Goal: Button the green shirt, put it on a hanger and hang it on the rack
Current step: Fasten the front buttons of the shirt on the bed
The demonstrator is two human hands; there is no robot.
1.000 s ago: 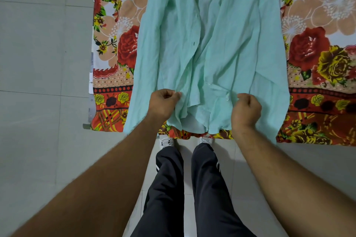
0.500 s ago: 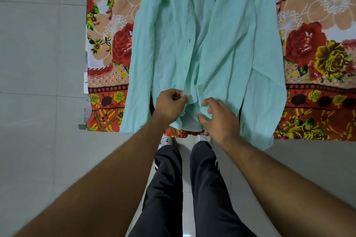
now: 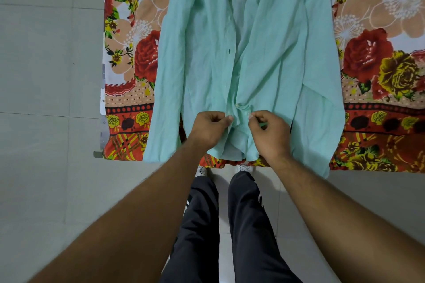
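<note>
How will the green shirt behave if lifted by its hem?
Probably floppy: the green shirt lies in soft wrinkles and bunches where the left hand and right hand pinch it. Likely light: its cloth hangs limp past the floral sheet.

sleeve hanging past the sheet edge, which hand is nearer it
Right. The right hand pinches the green shirt just left of that sleeve; the left hand grips it farther left, across the placket.
</note>
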